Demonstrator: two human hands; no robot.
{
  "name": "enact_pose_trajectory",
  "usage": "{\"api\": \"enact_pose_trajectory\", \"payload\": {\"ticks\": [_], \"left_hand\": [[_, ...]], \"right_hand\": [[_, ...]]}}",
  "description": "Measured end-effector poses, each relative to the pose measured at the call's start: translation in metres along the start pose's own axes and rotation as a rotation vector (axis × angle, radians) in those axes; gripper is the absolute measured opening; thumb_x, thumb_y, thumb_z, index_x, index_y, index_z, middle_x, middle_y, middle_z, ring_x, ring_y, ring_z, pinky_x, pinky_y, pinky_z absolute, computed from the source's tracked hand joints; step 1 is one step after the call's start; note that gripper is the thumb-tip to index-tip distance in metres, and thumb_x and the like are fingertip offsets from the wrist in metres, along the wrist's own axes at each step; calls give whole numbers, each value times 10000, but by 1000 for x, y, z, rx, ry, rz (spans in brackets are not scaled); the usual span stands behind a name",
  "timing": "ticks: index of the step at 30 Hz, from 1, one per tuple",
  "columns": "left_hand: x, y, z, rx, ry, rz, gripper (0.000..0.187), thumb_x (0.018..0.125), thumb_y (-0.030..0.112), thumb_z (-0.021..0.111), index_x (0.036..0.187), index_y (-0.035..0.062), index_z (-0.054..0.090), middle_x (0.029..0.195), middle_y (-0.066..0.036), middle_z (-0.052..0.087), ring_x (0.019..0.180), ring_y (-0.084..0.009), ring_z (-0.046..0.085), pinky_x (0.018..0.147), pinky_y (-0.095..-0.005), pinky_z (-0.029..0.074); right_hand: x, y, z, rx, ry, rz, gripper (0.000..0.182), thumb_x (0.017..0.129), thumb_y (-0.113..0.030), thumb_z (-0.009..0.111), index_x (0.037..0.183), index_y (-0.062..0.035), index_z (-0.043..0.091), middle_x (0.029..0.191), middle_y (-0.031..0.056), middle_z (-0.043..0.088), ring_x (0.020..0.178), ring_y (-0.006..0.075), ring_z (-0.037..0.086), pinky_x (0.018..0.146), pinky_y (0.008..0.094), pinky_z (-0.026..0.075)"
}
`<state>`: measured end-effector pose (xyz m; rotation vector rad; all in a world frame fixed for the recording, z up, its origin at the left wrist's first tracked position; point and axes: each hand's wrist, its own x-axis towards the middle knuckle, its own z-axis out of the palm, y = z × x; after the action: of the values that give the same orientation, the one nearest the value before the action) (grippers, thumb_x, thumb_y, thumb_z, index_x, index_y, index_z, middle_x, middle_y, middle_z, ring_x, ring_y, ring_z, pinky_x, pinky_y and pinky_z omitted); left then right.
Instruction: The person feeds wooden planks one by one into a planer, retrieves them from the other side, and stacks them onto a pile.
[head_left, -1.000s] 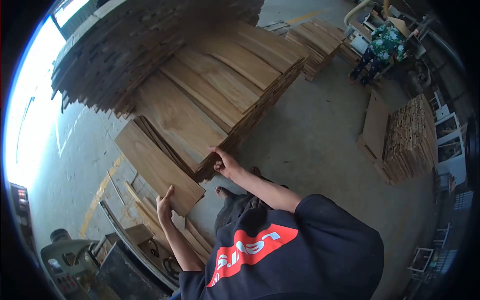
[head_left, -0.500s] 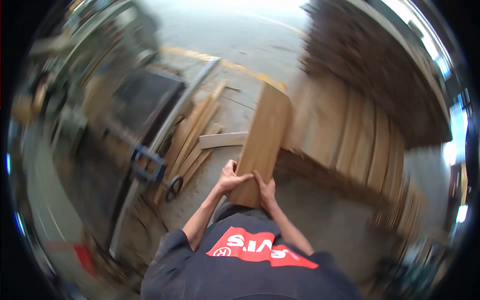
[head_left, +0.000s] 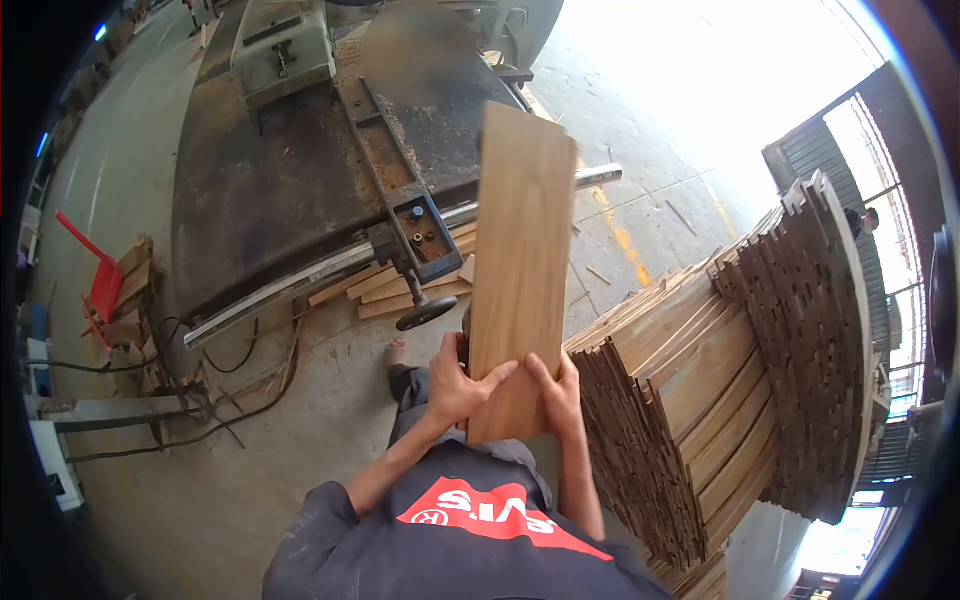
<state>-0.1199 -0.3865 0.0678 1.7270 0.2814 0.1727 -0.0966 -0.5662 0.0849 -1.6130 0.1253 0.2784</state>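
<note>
A wooden board point(head_left: 522, 240), light brown with a straight grain, is held up in front of my body, its long side pointing away from me. On its left edge my left hand point(head_left: 460, 388) is closed, the thumb lying across the face. My right hand point(head_left: 558, 392) grips the right edge near the same end, thumb also on top. The fingers of both hands are mostly hidden behind the board. Its far end overlaps the view of a machine table point(head_left: 270, 190).
The machine table has a blue fence bracket point(head_left: 425, 235), a handwheel point(head_left: 426, 313) and a metal rail point(head_left: 290, 290). Offcuts point(head_left: 390, 290) lie beneath. Tall stacks of boards point(head_left: 720, 390) stand at right. A red dustpan point(head_left: 104, 285) and black cables point(head_left: 250, 412) are at left.
My view has swung left, toward the machine table. The board stays in both hands and has come round from the board stacks to the machine side. The stacks now sit farther right.
</note>
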Motion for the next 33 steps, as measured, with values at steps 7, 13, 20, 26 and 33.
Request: {"api": "enact_pose_trajectory", "payload": {"ticks": [7,13,20,26,33], "left_hand": [[108,10,-16,-194,122,-189,651,840,449,823,1102,-104,602,1029,-255,721,972,-318,724,872,-392,554],[226,60,-78,55,-642,-205,886,822,716,720,956,-160,702,878,-260,731,844,-334,754,828,-412,583],[230,35,-202,-47,-424,-144,548,970,497,683,1046,-40,760,831,-101,756,717,-150,741,671,-293,570],[140,-58,-294,46,-50,-255,545,963,432,709,1215,-51,702,1054,-181,767,991,-210,734,872,-312,546],[45,-50,-291,-130,215,-284,597,904,359,779,1338,-24,632,1246,-202,707,1181,-241,669,964,-361,512]], "right_hand": [[136,-104,34,-313,-130,383,630,919,-477,769,1197,74,644,1041,110,710,879,147,677,789,314,561],[266,-137,30,-409,-221,402,566,942,-474,741,1219,14,674,1069,93,731,914,162,712,774,316,585],[319,-80,108,-982,-49,-242,1118,745,-625,835,1536,33,397,1456,313,508,1369,381,513,1145,474,410],[304,-79,127,-1415,93,-309,1188,567,-660,892,1517,-76,484,1505,348,414,1419,486,388,1189,496,333],[249,-100,149,-377,-77,-207,833,721,-467,872,1394,-40,630,1160,199,716,1018,245,692,913,370,544]]}}
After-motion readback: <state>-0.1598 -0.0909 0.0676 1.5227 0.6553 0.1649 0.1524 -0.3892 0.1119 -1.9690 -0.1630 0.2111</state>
